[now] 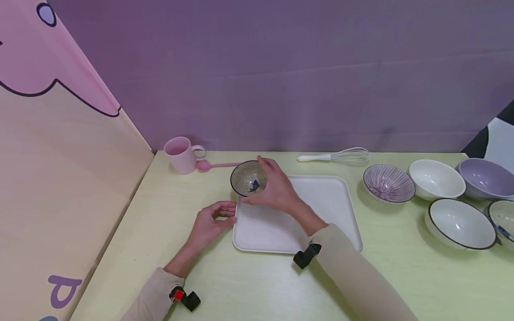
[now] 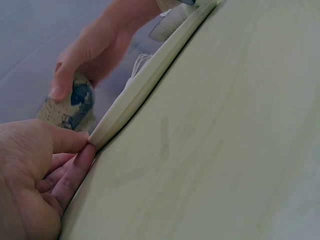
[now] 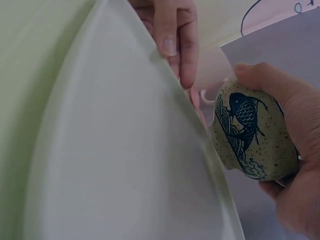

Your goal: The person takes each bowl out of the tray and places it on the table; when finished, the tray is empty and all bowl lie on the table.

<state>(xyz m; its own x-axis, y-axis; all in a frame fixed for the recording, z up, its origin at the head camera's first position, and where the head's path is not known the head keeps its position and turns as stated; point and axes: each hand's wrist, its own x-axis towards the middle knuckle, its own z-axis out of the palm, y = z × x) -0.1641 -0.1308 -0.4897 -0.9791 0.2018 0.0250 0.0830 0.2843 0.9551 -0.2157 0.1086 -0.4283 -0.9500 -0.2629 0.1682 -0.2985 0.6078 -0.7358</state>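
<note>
My right hand (image 1: 278, 187) grips a small speckled bowl (image 1: 246, 179) by its side, over the far left corner of a white rectangular tray (image 1: 325, 200). A dark rim and a blue fish drawing mark this bowl; the fish shows large on its outer wall in the right wrist view. At the tray's left edge, my left hand (image 1: 212, 225) pinches the rim with thumb and fingertips. The left wrist view has these fingertips (image 2: 82, 150) close together at the rim.
A pink mug (image 1: 182, 156) and a pink spoon (image 1: 206, 166) are at the back left. Behind the tray lies a white-handled whisk (image 1: 341, 156). Several bowls crowd the right side, including a purple-striped bowl (image 1: 388, 183) and a white bowl with a dark rim (image 1: 459, 223).
</note>
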